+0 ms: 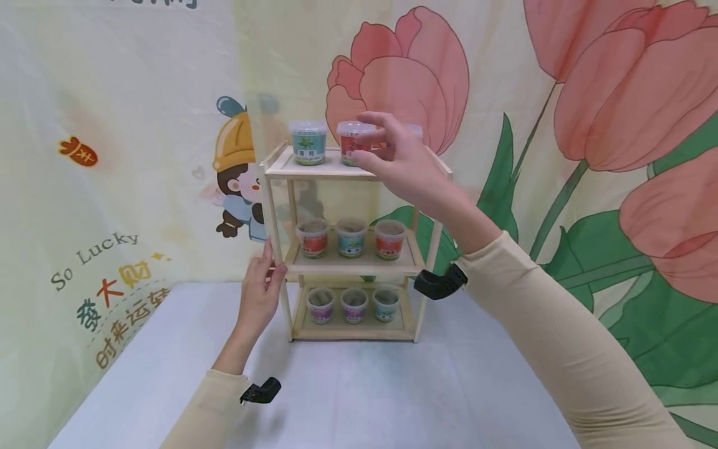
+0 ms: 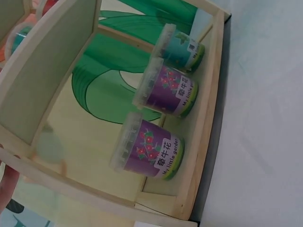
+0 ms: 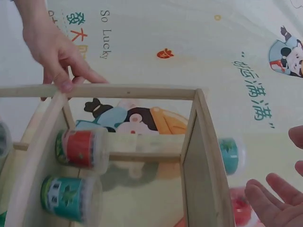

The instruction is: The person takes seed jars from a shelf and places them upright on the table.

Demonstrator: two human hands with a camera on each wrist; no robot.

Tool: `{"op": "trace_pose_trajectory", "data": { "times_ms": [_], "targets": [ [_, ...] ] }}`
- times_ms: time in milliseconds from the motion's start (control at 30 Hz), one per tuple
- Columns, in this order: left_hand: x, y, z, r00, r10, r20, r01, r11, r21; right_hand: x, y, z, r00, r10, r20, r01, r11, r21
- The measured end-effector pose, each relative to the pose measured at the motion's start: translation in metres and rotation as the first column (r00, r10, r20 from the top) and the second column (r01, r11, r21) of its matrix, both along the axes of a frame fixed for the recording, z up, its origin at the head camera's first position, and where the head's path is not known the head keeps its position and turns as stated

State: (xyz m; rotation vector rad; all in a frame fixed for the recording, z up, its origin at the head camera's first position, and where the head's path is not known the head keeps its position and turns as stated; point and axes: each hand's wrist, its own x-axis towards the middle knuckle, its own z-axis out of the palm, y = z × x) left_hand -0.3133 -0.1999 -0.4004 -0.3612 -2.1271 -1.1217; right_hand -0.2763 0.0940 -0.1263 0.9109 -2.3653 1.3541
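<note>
A three-tier wooden shelf [image 1: 336, 270] stands on the table. My left hand [image 1: 261, 288] grips its left post at the middle tier, thumb in front, as the right wrist view also shows. At the top tier my right hand [image 1: 402, 159] has its fingers spread beside a red-labelled plastic cup [image 1: 348, 144]; whether they touch is unclear. Left of it stands a teal-labelled cup [image 1: 308, 143]. Behind my right hand a third cup [image 1: 415, 130] is mostly hidden.
The middle tier holds a red cup [image 1: 312, 238], a teal cup [image 1: 351, 238] and another red cup [image 1: 389, 239]. Below are two purple cups [image 2: 154, 150] [image 2: 169, 91] and a teal cup [image 2: 181, 49]. A printed cloth [image 1: 140, 56] hangs behind the white tabletop [image 1: 359, 393].
</note>
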Motion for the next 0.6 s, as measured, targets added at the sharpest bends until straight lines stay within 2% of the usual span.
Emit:
{"op": "trace_pose_trajectory", "data": {
  "times_ms": [200,433,600],
  "targets": [
    [-0.001,0.002,-0.005,1.000,0.013,-0.024,-0.012,1.000,0.017,-0.014,-0.033,0.008,0.997,-0.041,0.069,0.037,0.997,0.063],
    [0.001,0.005,-0.010,0.998,0.032,-0.049,-0.028,0.997,0.070,-0.019,-0.057,0.009,0.987,-0.076,0.138,0.056,0.988,0.142],
    [0.001,0.007,-0.008,0.998,0.027,-0.057,-0.022,0.996,0.088,-0.024,-0.069,0.013,0.983,-0.109,0.148,0.078,0.976,0.203]
  ]
}}
